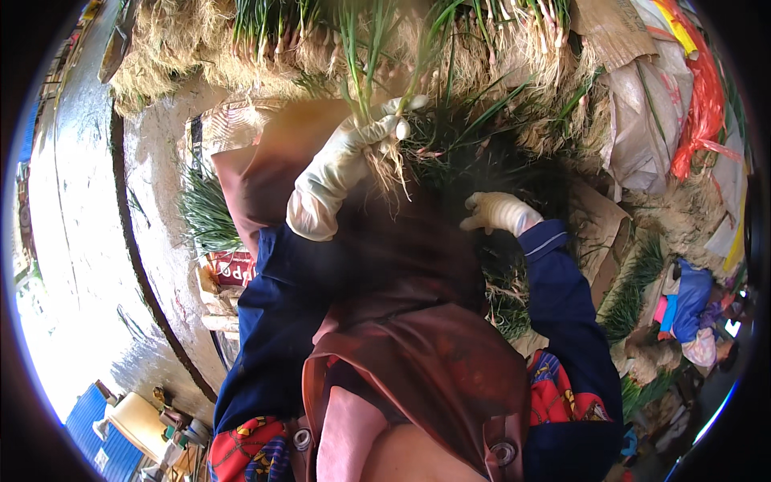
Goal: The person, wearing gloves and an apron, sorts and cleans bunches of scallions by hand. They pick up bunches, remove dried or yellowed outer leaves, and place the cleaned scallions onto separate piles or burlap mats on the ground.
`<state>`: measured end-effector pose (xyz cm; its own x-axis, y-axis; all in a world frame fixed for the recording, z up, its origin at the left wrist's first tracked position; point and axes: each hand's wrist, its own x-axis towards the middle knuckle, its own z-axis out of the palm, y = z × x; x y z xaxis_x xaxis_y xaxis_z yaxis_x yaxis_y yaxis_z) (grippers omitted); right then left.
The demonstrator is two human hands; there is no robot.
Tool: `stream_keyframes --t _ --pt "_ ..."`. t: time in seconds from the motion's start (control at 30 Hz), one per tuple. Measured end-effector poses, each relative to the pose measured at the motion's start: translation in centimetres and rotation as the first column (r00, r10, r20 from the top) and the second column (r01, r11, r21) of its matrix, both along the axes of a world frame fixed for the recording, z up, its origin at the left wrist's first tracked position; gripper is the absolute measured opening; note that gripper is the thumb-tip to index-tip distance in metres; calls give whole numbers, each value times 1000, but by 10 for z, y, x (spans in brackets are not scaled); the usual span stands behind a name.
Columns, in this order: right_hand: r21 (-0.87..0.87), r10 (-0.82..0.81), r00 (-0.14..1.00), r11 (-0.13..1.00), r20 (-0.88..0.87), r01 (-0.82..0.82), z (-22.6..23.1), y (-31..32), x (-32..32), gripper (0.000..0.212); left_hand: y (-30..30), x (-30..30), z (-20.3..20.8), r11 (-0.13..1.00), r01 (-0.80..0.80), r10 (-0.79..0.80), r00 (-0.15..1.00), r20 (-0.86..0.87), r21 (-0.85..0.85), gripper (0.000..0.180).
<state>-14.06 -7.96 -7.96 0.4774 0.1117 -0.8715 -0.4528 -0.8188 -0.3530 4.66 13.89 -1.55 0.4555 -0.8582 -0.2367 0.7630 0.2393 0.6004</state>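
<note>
Gloves (337, 173) pale, matt, likely rubber. Apron (418, 353) brown, smooth, slight sheen. Sleeves (562, 297) blue cloth. Onion roots (392, 165) fibrous, rough. Far-right sacks (642, 120) crinkled plastic.

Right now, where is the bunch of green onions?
In the head view, the bunch of green onions is top centre, held in the gloved left hand, above the right hand.

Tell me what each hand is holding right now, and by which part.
The left hand grips a bunch of green onions just above the white bulbs. The right hand holds nothing visible.
</note>
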Motion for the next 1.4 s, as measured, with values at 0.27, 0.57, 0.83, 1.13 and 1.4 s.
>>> stream_keyframes --t 0.27,0.57,0.83,1.13,1.4 --pt "-245 -632 515 467 580 850 -75 43 106 64 -1 -5 10 990 -115 108 991 83 84 35" --pt "179 -711 346 551 612 815 68 5 72 33 -4 -7 -5 952 -224 206 973 106 210 26" --pt "518 -808 150 494 569 698 125 -40 132 43 -32 -19 -1 988 -82 57 981 188 129 32" --pt "804 -849 502 412 167 429 64 -22 136 40 -42 -16 -6 981 -194 196 968 -159 28 29" --pt "616 -859 272 502 433 606 56 -10 110 21 -42 -18 -8 968 -237 243 968 -67 80 23"
